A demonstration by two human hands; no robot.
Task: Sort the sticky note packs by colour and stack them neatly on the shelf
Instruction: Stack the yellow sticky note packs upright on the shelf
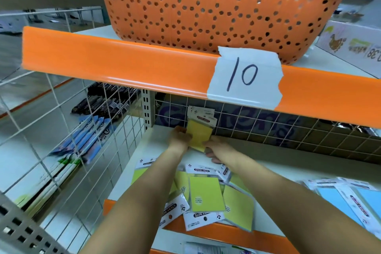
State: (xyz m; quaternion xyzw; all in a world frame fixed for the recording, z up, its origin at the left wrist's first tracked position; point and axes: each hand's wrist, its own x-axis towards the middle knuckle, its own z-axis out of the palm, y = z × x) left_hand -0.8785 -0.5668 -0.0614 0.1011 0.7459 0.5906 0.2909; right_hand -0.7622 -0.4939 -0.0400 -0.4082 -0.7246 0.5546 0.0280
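At the back left of the white shelf [268,163] stands a small upright stack of yellow sticky note packs [200,130], leaning on the wire back grid. My left hand [179,137] holds its left edge and my right hand [214,148] grips its lower right corner. A loose heap of yellow-green sticky note packs [206,196] lies near the shelf's front edge, between my forearms. Light blue sticky note packs [346,198] lie at the front right, blurred.
An orange perforated basket [206,6] sits on the shelf above, whose orange lip carries a taped label "10" [244,76]. A white wire side grid [61,140] bounds the left, with packaged goods behind it. The shelf's orange front lip [216,231] runs below the heap.
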